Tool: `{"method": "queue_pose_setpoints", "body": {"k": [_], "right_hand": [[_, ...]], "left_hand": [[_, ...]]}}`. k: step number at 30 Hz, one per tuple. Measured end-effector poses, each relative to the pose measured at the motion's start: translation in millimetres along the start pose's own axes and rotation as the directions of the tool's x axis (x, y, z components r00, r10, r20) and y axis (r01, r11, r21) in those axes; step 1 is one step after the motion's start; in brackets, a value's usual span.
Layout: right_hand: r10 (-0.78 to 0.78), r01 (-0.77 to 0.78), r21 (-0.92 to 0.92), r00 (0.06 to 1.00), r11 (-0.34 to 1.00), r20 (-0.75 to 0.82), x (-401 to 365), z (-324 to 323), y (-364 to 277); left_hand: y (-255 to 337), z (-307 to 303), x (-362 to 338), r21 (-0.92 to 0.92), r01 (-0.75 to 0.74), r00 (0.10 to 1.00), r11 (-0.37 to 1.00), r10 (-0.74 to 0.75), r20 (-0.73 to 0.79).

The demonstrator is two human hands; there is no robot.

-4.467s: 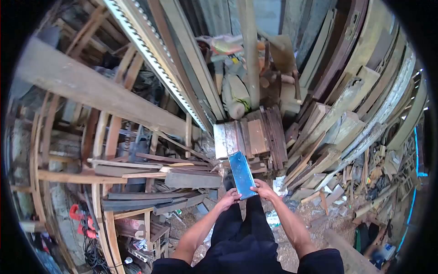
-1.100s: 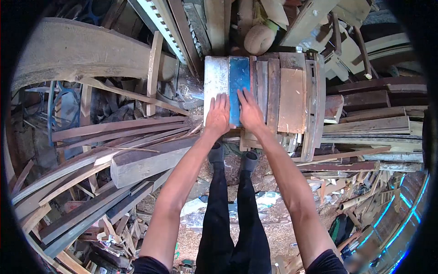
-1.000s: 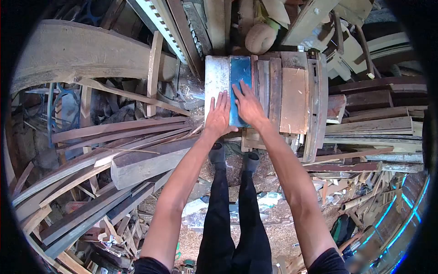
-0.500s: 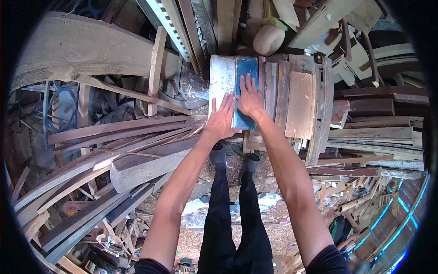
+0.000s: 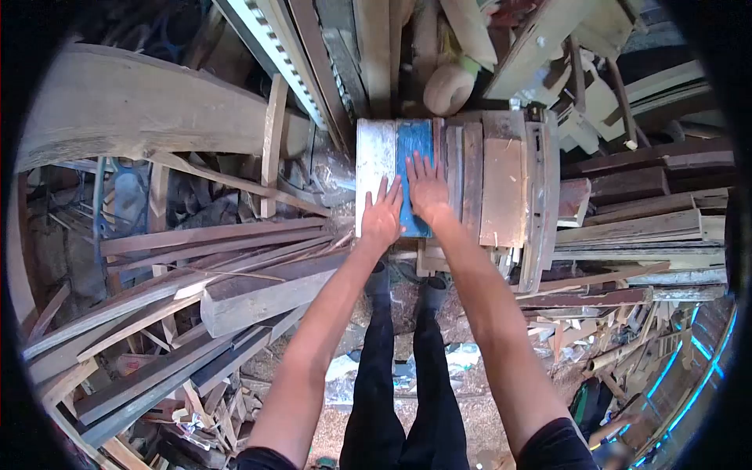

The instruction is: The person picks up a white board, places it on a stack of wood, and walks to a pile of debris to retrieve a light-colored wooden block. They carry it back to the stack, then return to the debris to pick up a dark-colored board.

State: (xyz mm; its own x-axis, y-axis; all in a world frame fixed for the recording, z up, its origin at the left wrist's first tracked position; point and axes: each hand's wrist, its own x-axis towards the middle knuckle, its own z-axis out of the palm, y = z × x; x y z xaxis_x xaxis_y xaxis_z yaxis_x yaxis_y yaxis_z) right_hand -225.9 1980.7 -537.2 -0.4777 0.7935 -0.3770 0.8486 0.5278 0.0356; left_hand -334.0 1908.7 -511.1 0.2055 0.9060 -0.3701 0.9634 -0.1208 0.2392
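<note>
My left hand (image 5: 382, 217) lies flat with fingers spread on a white, worn wooden board (image 5: 376, 153), its fingertips reaching the edge of the blue board. Beside it, my right hand (image 5: 428, 188) rests palm down on the blue-painted board (image 5: 414, 139), fingers stretched out. These two boards sit side by side at the left of a row of wooden planks. A reddish-brown plank (image 5: 472, 176) and a wider tan board (image 5: 504, 188) are to the right of my right hand. Neither hand is wrapped around anything.
Long planks (image 5: 258, 254) and a thick beam (image 5: 258, 294) lie stacked at left. A large curved timber (image 5: 149, 102) is above them. More stacked boards (image 5: 634, 231) are at right. A rounded wooden piece (image 5: 449, 90) sits behind the row. Scraps and sawdust cover the floor (image 5: 462, 415).
The view has tilted, so the boards and both hands appear lower in the picture. Both hands still lie on the white and blue boards, in nearly the same spots.
</note>
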Motion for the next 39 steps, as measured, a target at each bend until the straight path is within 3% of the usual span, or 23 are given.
{"method": "queue_pose_setpoints", "body": {"k": [5,6,7,8,11,12,14,15,17,20,23,25,26,27,29,30,31,32,33,34,37,38,39], "right_hand": [[-0.09,0.089,-0.01,0.992,0.996,-0.091,-67,-3,-9],[-0.121,0.124,0.052,0.991,0.991,-0.048,-85,10,-9],[-0.186,0.176,0.062,0.952,0.982,0.242,-110,-27,-11],[-0.136,0.135,0.2,0.991,0.97,-0.01,-165,-22,-16],[-0.181,0.031,0.476,0.945,0.879,0.273,-243,-58,-4],[-0.063,-0.106,0.661,0.972,0.743,0.226,-274,-46,-1],[-0.133,-0.005,0.613,0.975,0.79,0.179,-333,-14,19],[-0.157,-0.05,0.589,0.942,0.806,0.295,-357,-17,29],[-0.111,-0.207,0.522,0.85,0.827,0.514,-413,-37,50],[-0.134,-0.176,0.471,0.822,0.864,0.553,-471,7,103],[-0.139,-0.217,0.604,0.863,0.767,0.486,-515,-26,126],[-0.12,-0.456,0.587,0.713,0.669,0.691,-542,-4,164],[-0.406,0.008,0.649,0.786,0.761,0.466,-544,87,207],[-0.429,0.049,0.629,0.772,0.776,0.469,-542,45,202],[-0.283,0.2,0.202,0.621,0.959,0.731,-540,-9,197],[-0.553,0.655,0.127,0.5,0.745,0.666,-511,50,222],[-0.39,0.52,0.089,0.504,0.849,0.771,-517,-22,190],[-0.338,0.401,0.107,0.567,0.91,0.751,-520,-76,160],[-0.23,-0.4,0.464,0.508,0.791,0.83,-494,-27,167],[-0.455,0.305,0.349,0.711,0.886,0.535,-511,-107,124],[-0.437,0.331,0.285,0.651,0.899,0.621,-534,-214,28],[-0.479,0.407,0.268,0.614,0.873,0.628,-485,-130,47],[-0.898,0.638,0.632,0.311,0.44,0.311,-437,-53,44]], "left_hand": [[19,45,-38,0.201,0.004,0.999,0.98,0.005,-0.041],[31,29,-61,-0.05,0.073,0.997,0.996,-0.072,0.018],[39,2,-88,-0.079,-0.026,1.0,0.996,0.027,0.007],[47,10,-136,-0.39,0.106,0.989,0.915,-0.055,0.139],[57,11,-235,-0.673,0.263,0.962,0.691,-0.243,0.127],[59,11,-268,-0.648,0.331,0.942,0.686,-0.278,0.187],[61,23,-342,-0.475,0.425,0.904,0.771,-0.339,0.26],[57,43,-385,-0.483,0.286,0.958,0.828,-0.248,0.142],[81,34,-437,-0.466,0.668,0.734,0.58,-0.617,0.285],[123,72,-527,-0.623,0.779,0.433,0.076,-0.783,0.446],[196,55,-575,-0.82,0.498,0.346,-0.281,-0.803,0.485],[244,49,-597,-0.861,0.202,0.405,-0.467,-0.76,0.508],[271,26,-609,-0.843,0.074,0.43,-0.533,-0.745,0.509],[287,39,-609,-0.78,0.114,0.355,-0.615,-0.708,0.611],[326,65,-634,-0.987,0.03,0.519,0.155,-0.847,-0.117],[348,67,-638,-0.976,-0.1,0.377,-0.194,-0.915,0.144],[379,39,-646,-0.823,-0.275,0.274,-0.497,-0.861,0.428],[397,50,-658,-0.883,-0.246,0.29,-0.399,-0.9,0.326],[411,58,-664,-0.875,-0.287,0.24,-0.39,-0.914,0.328],[435,65,-670,-0.794,-0.374,0.149,-0.479,-0.876,0.459],[500,91,-701,-0.598,-0.517,0.036,-0.613,-0.713,0.7],[522,93,-708,-0.605,-0.473,-0.024,-0.641,-0.676,0.736],[542,96,-718,-0.602,-0.431,-0.088,-0.672,-0.633,0.769]]}}
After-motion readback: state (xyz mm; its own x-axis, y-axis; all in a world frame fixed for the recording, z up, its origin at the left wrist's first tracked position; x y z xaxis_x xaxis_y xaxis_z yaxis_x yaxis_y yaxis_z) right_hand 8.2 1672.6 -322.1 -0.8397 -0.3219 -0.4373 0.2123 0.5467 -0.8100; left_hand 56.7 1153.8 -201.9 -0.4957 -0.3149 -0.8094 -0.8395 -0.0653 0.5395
